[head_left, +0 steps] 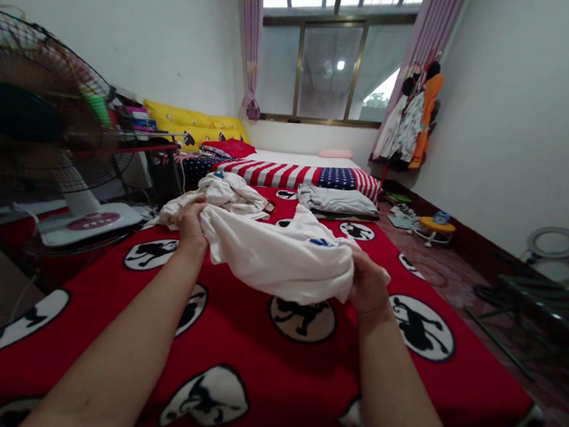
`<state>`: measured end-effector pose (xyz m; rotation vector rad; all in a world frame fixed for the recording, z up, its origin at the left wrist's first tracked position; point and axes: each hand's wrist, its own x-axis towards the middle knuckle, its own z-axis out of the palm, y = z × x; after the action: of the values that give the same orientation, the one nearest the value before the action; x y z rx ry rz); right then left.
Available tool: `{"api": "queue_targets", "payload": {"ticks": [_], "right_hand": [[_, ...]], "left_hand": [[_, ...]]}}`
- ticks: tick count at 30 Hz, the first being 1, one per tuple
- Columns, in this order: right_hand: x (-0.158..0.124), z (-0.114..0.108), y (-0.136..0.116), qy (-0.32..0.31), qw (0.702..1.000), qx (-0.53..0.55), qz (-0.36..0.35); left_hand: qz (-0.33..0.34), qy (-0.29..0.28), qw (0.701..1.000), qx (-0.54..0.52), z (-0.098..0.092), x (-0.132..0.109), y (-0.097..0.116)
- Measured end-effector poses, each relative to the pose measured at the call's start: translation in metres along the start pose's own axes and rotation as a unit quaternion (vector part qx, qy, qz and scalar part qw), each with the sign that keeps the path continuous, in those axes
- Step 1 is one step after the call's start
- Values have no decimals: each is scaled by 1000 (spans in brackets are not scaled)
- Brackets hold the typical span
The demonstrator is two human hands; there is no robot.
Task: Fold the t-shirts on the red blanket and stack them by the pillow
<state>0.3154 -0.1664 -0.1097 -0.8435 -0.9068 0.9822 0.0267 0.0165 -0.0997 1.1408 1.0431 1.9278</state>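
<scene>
A white garment (275,256) with a small blue mark hangs stretched between my hands, above a red blanket (270,378) printed with black figures in white circles. My left hand (193,222) is closed on its left end. My right hand (369,282) grips the other end, fingers partly hidden by the cloth. The middle of the garment sags. Just behind it on the blanket lies a crumpled heap of off-white clothes (231,192). Farther back to the right sits a stack of folded grey clothes (338,199).
An electric fan (80,205) stands at the left, close to the blanket's edge. A bed (288,172) with a striped cover is at the back under the window. On the right floor are a yellow stool (437,225) and a dark green rack-like frame (550,306).
</scene>
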Motion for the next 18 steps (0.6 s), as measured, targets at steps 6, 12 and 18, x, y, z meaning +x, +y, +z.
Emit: {"api": "queue_targets", "payload": {"ticks": [6, 12, 18], "right_hand": [[-19, 4, -7, -288, 946, -68, 129], [-1, 5, -5, -21, 998, -28, -59], [22, -9, 25, 200, 941, -272, -34]], "left_hand": [[37, -41, 986, 158, 5, -18, -27], [287, -268, 833, 390, 32, -65, -17], [216, -474, 733, 437, 51, -104, -19]]}}
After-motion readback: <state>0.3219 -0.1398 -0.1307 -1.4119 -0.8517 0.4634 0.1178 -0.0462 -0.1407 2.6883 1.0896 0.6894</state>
